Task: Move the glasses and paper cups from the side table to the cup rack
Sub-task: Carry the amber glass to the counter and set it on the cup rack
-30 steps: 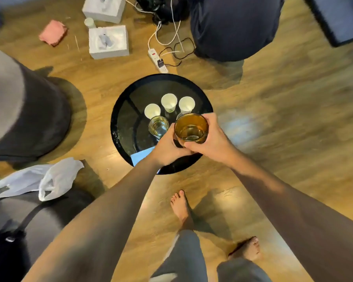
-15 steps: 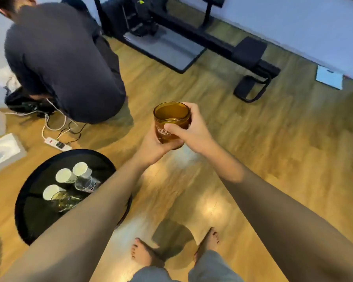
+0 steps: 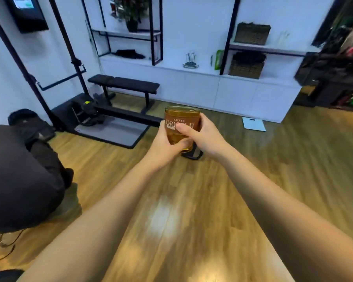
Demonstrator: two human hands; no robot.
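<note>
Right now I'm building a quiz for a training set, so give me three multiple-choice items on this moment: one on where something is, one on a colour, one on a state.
1. Where does the cup rack stand?
A. on the white counter by the far wall
B. on the floor beside the bench
C. on the grey mat

2. What colour is the glass being carried?
A. clear blue
B. amber
C. green

3. How is the glass held?
A. pinched by one hand at the rim
B. resting on a flat palm
C. upright, in the grip of both hands

Answers:
1 A, the wire rack sits on the counter between the two black shelf frames.
2 B, its wall is amber-brown with white lettering.
3 C, the left hand wraps the lower part and the right hand the side, rim up.
</note>
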